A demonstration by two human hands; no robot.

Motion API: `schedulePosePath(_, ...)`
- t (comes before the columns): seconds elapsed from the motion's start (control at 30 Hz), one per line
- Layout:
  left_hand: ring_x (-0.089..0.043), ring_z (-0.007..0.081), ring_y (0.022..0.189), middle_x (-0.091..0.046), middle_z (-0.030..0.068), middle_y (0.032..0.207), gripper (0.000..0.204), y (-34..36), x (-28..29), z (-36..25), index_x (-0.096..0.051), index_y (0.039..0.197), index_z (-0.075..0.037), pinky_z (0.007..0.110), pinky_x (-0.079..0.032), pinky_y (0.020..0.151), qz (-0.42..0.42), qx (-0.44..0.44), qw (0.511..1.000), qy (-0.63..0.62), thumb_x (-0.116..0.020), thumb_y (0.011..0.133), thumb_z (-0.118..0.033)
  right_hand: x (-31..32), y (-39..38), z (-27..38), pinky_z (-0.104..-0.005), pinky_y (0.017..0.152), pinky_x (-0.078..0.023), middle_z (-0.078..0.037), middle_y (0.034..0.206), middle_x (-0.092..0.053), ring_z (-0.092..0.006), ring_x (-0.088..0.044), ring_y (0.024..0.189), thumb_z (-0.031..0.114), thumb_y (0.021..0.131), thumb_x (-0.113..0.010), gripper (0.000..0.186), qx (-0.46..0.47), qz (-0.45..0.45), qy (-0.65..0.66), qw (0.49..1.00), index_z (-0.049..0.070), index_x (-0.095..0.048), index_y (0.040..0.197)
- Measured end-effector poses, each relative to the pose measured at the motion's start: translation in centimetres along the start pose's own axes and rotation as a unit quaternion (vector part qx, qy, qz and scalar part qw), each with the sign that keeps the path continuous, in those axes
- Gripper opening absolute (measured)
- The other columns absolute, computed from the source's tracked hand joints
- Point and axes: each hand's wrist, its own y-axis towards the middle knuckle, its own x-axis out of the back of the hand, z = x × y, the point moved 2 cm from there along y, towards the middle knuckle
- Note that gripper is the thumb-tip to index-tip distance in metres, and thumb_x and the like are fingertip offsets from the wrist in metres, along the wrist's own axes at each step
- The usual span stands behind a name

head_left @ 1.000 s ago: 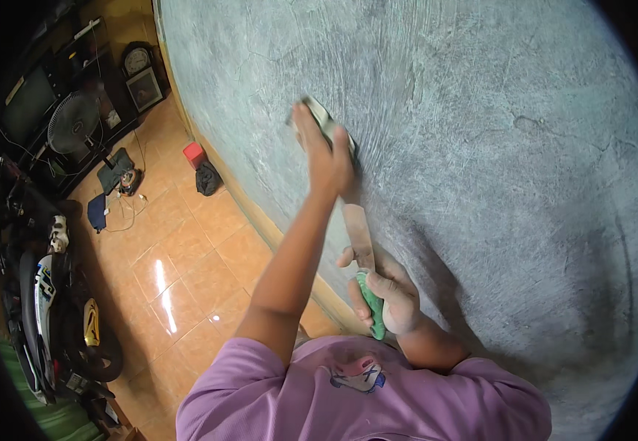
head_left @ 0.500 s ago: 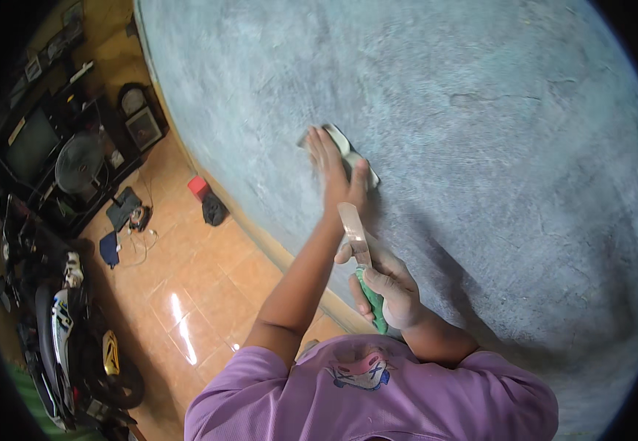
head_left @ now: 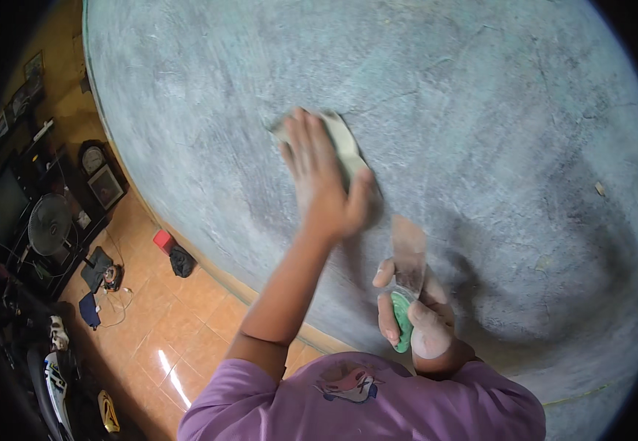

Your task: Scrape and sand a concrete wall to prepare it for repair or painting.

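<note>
While my two hands work up against the grey wall point(head_left: 480, 110), here's how things sit:

L hand: my left hand point(head_left: 322, 180) is flat on the wall, fingers spread wide and pointing up, palm pressing a pale sanding pad point(head_left: 344, 143) onto the plaster. Blurred, so can't tell pad detail.
Pad spot: under my fingers, roughly mid-wall, its top-right edge sticking out past my fingertips.
R hand: my right hand point(head_left: 414, 316) is curled tight round the green handle point(head_left: 401, 320) of a putty knife point(head_left: 409, 253), thumb on the outer side.
Knife spot: blade points up, flat side near the wall, just below and right of the L hand; can't tell if blade touches the wall.
Hands: near each other, not touching.
Wall: mottled grey w/ scuffs and thin cracks, my shadow across the lower part.
Me: purple shirt point(head_left: 378, 400) at bottom edge, both forearms coming up from it.
Floor: orange tiles point(head_left: 179, 323) lower left, glossy w/ a light glare.
By skirting: small red box point(head_left: 163, 240) beside a dark bag point(head_left: 182, 261).
Far left: fan point(head_left: 49, 226), clock point(head_left: 93, 158), framed picture point(head_left: 105, 187) on dark shelving.
</note>
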Motion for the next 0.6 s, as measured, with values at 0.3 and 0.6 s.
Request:
schedulePosePath(0.3, -0.010, 0.0423, 0.148, -0.018, 0.0244, 0.158, 0.090, 4.4, -2.0, -8.1, -0.019, 0.151, 0.004, 0.062, -0.002, 0.115, 0.064, -0.185, 0.980, 0.030, -0.053, 0.086, -0.048, 2.6, -3.9, 4.1, -0.0196, 0.049, -0.035, -0.002, 0.066, -0.049, -0.0050, -0.044, 0.055, 0.046, 0.096, -0.052, 0.071, 0.026, -0.047, -0.078, 0.996, -0.009, -0.032, 0.137)
schedulePosePath(0.6, -0.007, 0.0448, 0.147, -0.014, 0.0280, 0.158, 0.088, 3.6, -4.3, -16.1, -0.017, 0.151, 0.006, 0.061, 0.001, 0.114, 0.097, -0.235, 0.966, 0.049, -0.051, 0.089, -0.047, 6.4, -10.0, 7.7, -0.0231, 0.052, -0.040, -0.006, 0.090, -0.050, -0.0087, -0.049, 0.058, 0.041, 0.096, -0.054, 0.064, 0.070, -0.052, -0.071, 0.994, -0.009, -0.035, 0.132)
